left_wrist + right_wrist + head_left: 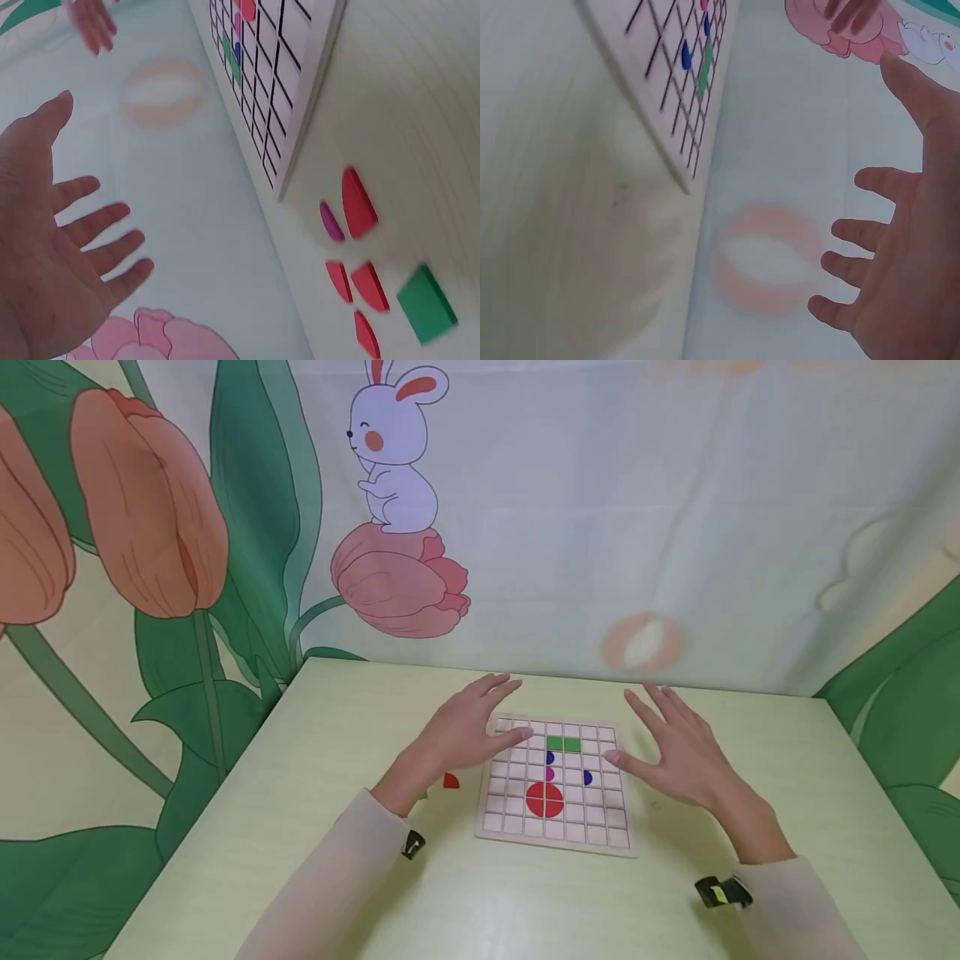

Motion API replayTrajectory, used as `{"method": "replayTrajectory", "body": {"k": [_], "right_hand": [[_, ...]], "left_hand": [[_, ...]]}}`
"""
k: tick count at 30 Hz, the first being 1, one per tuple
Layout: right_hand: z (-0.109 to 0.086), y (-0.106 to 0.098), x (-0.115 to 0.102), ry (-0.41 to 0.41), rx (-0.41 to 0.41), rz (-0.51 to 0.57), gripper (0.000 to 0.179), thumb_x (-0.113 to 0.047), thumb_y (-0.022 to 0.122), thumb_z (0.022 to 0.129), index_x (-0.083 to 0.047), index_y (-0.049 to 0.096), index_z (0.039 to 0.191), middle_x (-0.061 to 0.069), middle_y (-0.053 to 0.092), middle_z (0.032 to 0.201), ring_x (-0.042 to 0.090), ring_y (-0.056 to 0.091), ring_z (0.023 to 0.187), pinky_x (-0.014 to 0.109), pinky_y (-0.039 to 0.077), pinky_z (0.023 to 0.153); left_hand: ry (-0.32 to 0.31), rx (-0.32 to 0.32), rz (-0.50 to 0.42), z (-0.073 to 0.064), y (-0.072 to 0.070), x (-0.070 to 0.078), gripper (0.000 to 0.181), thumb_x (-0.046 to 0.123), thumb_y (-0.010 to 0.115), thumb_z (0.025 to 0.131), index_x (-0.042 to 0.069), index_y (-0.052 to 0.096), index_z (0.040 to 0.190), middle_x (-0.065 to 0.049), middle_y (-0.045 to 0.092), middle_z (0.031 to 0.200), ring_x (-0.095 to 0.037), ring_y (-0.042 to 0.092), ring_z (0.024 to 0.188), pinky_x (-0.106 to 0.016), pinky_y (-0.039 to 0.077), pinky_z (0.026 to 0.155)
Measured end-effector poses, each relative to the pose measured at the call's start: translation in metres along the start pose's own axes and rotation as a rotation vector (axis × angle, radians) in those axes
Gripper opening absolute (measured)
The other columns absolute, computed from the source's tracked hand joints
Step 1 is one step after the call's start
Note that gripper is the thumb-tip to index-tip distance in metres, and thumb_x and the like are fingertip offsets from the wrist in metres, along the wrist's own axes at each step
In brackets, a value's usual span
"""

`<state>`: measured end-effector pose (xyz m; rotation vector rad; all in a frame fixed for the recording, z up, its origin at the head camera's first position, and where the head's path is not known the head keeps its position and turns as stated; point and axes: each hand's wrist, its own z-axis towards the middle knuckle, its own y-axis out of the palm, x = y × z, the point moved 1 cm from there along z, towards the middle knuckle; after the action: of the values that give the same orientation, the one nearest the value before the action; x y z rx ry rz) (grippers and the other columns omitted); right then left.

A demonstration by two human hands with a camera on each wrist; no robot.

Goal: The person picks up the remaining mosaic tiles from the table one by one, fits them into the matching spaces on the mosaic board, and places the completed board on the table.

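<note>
A square grid board (510, 820) lies on the table between my two hands. My left hand (468, 722) hovers over its left edge, fingers spread and holding nothing. Over the right edge hovers my right hand (686, 752), also spread and bare. On the board, red quarter-circle pieces (544, 800) form a full circle near the front. Behind it sit a magenta half-round piece (550, 773), a blue half-round piece (550, 758) and two green squares (563, 744). Another blue half-round piece (588, 777) lies farther right on the grid.
Loose pieces lie on the table left of the board: several red quarter pieces (358, 202), a magenta one (331, 221) and a green square (427, 304). My left forearm hides most of them in the head view. A printed curtain (555, 527) hangs behind the table (510, 902).
</note>
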<state>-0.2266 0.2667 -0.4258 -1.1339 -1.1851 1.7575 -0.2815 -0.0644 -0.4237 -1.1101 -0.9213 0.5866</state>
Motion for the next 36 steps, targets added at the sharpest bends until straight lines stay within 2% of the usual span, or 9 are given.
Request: {"method": "replayTrajectory", "body": {"k": [4,8,16,19,23,28,36], "right_hand": [[-0.007,0.01,0.009,0.019,-0.042,0.025,0.102,-0.069,0.067,0.093,-0.014,0.028,0.168,0.024,0.02,0.172,0.051,0.018,0.157,0.08,0.025,0.112],[-0.013,0.026,0.014,0.034,-0.076,0.069,0.107,-0.072,0.071,0.088,-0.016,0.027,0.169,0.022,0.021,0.173,0.05,0.018,0.157,0.081,0.026,0.11],[-0.022,0.056,0.007,0.055,-0.167,0.063,0.114,-0.077,0.072,0.083,-0.01,0.032,0.166,0.026,0.025,0.17,0.053,0.02,0.155,0.08,0.028,0.11],[-0.022,0.059,0.003,0.073,-0.208,0.064,0.118,-0.078,0.074,0.08,-0.009,0.033,0.166,0.028,0.024,0.17,0.055,0.018,0.155,0.08,0.027,0.111],[-0.021,0.06,0.002,0.089,-0.255,0.068,0.12,-0.08,0.074,0.078,-0.009,0.033,0.166,0.029,0.022,0.17,0.055,0.016,0.155,0.08,0.024,0.112],[-0.019,0.061,0.005,0.071,-0.295,0.066,0.12,-0.08,0.075,0.078,-0.009,0.034,0.165,0.029,0.022,0.17,0.056,0.017,0.155,0.081,0.026,0.111],[-0.018,0.06,0.003,0.064,-0.323,0.027,0.118,-0.077,0.08,0.074,-0.011,0.04,0.163,0.028,0.025,0.169,0.059,0.02,0.152,0.083,0.029,0.107]], "left_hand": [[-0.025,-0.006,-0.068,-0.013,-0.01,-0.016,0.075,0.06,0.071,0.096,0.024,0.05,0.158,-0.001,0.051,0.157,-0.023,0.048,0.145,-0.046,0.046,0.114],[-0.065,-0.036,-0.091,-0.03,-0.017,-0.034,0.065,0.051,0.079,0.094,0.016,0.062,0.146,-0.002,0.061,0.14,-0.023,0.057,0.132,-0.042,0.052,0.106],[-0.184,-0.161,-0.142,-0.066,-0.006,-0.068,0.05,0.032,0.088,0.09,0.006,0.07,0.129,-0.01,0.067,0.121,-0.029,0.064,0.114,-0.038,0.058,0.094],[-0.23,-0.191,-0.15,-0.076,-0.003,-0.077,0.046,0.029,0.089,0.088,0.006,0.072,0.124,-0.008,0.068,0.112,-0.026,0.064,0.106,-0.035,0.057,0.092],[-0.25,-0.221,-0.14,-0.087,0.0,-0.087,0.044,0.026,0.092,0.085,0.006,0.073,0.119,-0.004,0.067,0.105,-0.023,0.063,0.101,-0.035,0.056,0.091],[-0.241,-0.223,-0.132,-0.099,0.002,-0.095,0.042,0.025,0.093,0.084,0.006,0.074,0.116,-0.002,0.064,0.104,-0.021,0.061,0.098,-0.037,0.055,0.092],[-0.246,-0.195,-0.141,-0.104,0.011,-0.097,0.037,0.025,0.091,0.086,0.009,0.075,0.114,0.001,0.062,0.103,-0.018,0.06,0.097,-0.036,0.055,0.093]]}}
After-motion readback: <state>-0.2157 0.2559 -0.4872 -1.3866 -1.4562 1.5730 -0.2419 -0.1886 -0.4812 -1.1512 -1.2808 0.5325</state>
